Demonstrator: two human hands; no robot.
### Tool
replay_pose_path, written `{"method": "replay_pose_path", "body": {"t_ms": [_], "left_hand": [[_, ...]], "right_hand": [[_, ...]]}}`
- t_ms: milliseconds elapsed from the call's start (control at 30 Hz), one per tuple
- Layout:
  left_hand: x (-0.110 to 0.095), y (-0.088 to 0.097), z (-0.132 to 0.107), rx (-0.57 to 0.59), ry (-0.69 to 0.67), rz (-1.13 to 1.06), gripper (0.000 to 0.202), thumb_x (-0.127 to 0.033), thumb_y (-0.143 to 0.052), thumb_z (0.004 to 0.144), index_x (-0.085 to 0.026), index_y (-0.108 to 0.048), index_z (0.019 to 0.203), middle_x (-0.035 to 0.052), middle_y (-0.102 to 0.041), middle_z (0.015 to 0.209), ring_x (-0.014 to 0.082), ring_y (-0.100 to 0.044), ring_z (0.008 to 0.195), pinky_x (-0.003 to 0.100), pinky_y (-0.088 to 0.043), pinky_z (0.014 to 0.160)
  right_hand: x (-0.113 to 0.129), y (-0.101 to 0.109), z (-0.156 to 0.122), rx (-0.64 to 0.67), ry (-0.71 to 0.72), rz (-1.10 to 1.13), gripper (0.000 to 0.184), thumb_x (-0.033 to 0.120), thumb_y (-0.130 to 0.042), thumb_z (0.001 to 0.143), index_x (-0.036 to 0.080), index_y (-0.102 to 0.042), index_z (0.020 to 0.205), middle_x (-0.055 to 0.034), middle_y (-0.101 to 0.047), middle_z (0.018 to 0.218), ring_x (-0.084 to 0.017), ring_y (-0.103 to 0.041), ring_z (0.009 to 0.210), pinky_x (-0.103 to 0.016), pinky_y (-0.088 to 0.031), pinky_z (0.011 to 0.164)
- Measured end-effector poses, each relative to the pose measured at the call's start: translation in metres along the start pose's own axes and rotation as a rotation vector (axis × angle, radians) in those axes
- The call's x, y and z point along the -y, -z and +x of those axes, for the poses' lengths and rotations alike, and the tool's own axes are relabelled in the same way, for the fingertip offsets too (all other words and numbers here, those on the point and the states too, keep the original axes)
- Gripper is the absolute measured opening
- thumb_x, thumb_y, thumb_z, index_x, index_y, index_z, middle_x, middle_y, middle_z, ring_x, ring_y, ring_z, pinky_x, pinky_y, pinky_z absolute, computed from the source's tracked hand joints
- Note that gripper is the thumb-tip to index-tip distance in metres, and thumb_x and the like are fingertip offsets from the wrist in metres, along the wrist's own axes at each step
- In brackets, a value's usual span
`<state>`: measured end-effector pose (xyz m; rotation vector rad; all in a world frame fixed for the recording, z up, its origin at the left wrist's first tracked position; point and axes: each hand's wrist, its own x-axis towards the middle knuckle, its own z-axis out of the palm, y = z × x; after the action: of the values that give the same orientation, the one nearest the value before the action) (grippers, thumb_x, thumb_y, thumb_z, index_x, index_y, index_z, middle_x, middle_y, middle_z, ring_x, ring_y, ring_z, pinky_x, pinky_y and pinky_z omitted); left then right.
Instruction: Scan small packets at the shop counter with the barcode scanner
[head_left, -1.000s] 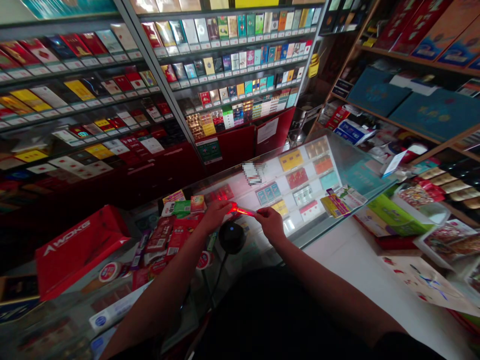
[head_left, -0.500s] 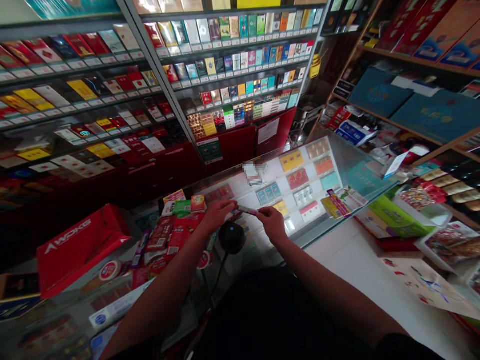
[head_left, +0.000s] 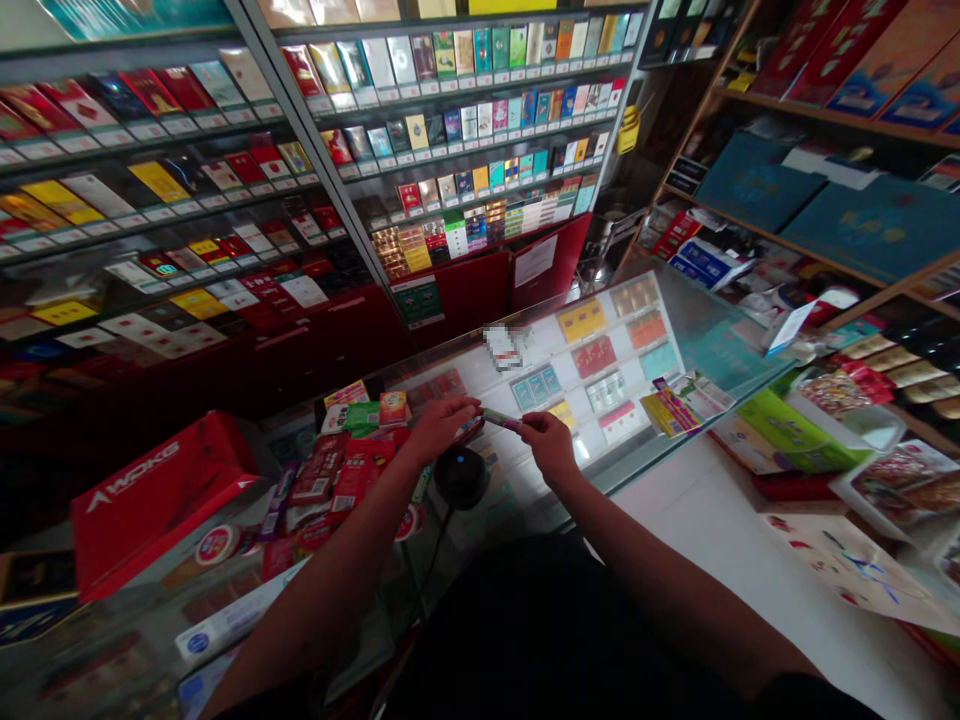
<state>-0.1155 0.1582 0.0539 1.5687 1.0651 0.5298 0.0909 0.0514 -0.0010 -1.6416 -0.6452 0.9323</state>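
A slim, stick-shaped candy packet (head_left: pixel 500 419) in green and purple spans the gap between my hands, above the glass counter. Its right end is pinched in the fingers of my right hand (head_left: pixel 549 446). My left hand (head_left: pixel 441 428) has its fingertips closed at the other end, with the thumb partly hidden. Just below the packet stands a black, round-headed device (head_left: pixel 460 476) with a small blue light and a cable. Red snack packets (head_left: pixel 356 474) lie in a pile beside my left forearm.
A red box (head_left: pixel 161 500) sits on the counter at left. The glass counter (head_left: pixel 637 450) displays cigarette boxes inside, with colourful packets (head_left: pixel 671 405) on its right edge. Cigarette shelves (head_left: pixel 465 90) line the wall. A green carton (head_left: pixel 787 425) and candy tubs stand at right.
The packet and my right hand have shifted slightly to the right. My left hand has barely moved, and more of the packet's left end shows beside its fingertips.
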Motion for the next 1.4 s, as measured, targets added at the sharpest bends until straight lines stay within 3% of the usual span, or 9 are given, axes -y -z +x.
{"method": "replay_pose_path", "body": {"t_ms": [167,333,500,767,967,1200,1400], "left_hand": [[0.002,-0.004,0.005,0.020,-0.001,-0.009,0.052,-0.055,-0.070,0.081,-0.015,-0.078,0.114,0.0089,-0.080,0.107,0.0271,-0.071,0.099,0.040,-0.052,0.093],[-0.010,-0.013,0.004,0.036,0.036,-0.087,0.050,-0.055,-0.071,0.079,-0.016,-0.077,0.109,0.0103,-0.080,0.101,0.0266,-0.071,0.095,0.039,-0.054,0.086],[-0.017,-0.015,0.001,0.022,0.032,-0.094,0.049,-0.058,-0.071,0.077,-0.017,-0.077,0.104,0.0116,-0.080,0.104,0.0272,-0.071,0.096,0.041,-0.055,0.087],[-0.013,-0.007,0.005,0.004,-0.009,0.026,0.047,-0.053,-0.071,0.079,-0.017,-0.079,0.107,0.0115,-0.080,0.111,0.0298,-0.072,0.104,0.044,-0.053,0.098],[-0.015,-0.007,0.004,0.005,0.000,-0.021,0.046,-0.053,-0.072,0.080,-0.017,-0.077,0.107,0.0128,-0.081,0.111,0.0301,-0.073,0.106,0.045,-0.052,0.101],[-0.005,0.001,0.002,-0.018,-0.020,0.050,0.043,-0.051,-0.068,0.083,-0.016,-0.080,0.105,0.0128,-0.080,0.112,0.0298,-0.072,0.107,0.045,-0.051,0.102],[-0.002,0.005,-0.003,-0.049,0.019,-0.032,0.050,-0.056,-0.074,0.080,-0.016,-0.078,0.109,0.0126,-0.081,0.109,0.0304,-0.073,0.105,0.046,-0.051,0.102]], "right_hand": [[-0.002,0.006,0.003,-0.011,-0.046,0.041,0.039,0.045,-0.085,0.064,0.017,-0.074,0.090,-0.0044,-0.074,0.076,-0.020,-0.066,0.070,-0.033,-0.054,0.067],[-0.003,0.016,0.004,-0.022,-0.021,0.078,0.047,0.051,-0.088,0.062,0.016,-0.073,0.090,-0.0053,-0.075,0.080,-0.019,-0.066,0.070,-0.033,-0.054,0.068],[-0.006,0.035,0.010,-0.108,-0.049,0.069,0.047,0.050,-0.088,0.060,0.016,-0.073,0.088,-0.0050,-0.074,0.078,-0.020,-0.066,0.071,-0.033,-0.054,0.068],[-0.033,0.087,0.037,-0.321,-0.107,0.144,0.042,0.040,-0.087,0.058,0.016,-0.073,0.090,-0.0019,-0.072,0.076,-0.014,-0.065,0.064,-0.028,-0.055,0.062],[-0.046,0.132,0.050,-0.492,-0.102,0.208,0.039,0.038,-0.086,0.053,0.018,-0.070,0.083,-0.0001,-0.069,0.070,-0.014,-0.067,0.063,-0.025,-0.058,0.059],[-0.064,0.185,0.057,-0.686,-0.110,0.209,0.030,0.032,-0.084,0.052,0.017,-0.069,0.074,0.0006,-0.065,0.059,-0.013,-0.061,0.052,-0.023,-0.051,0.045],[-0.077,0.210,0.065,-0.859,-0.168,0.225,0.025,0.025,-0.083,0.053,0.017,-0.069,0.072,0.0001,-0.066,0.057,-0.015,-0.061,0.051,-0.025,-0.051,0.042]]}}
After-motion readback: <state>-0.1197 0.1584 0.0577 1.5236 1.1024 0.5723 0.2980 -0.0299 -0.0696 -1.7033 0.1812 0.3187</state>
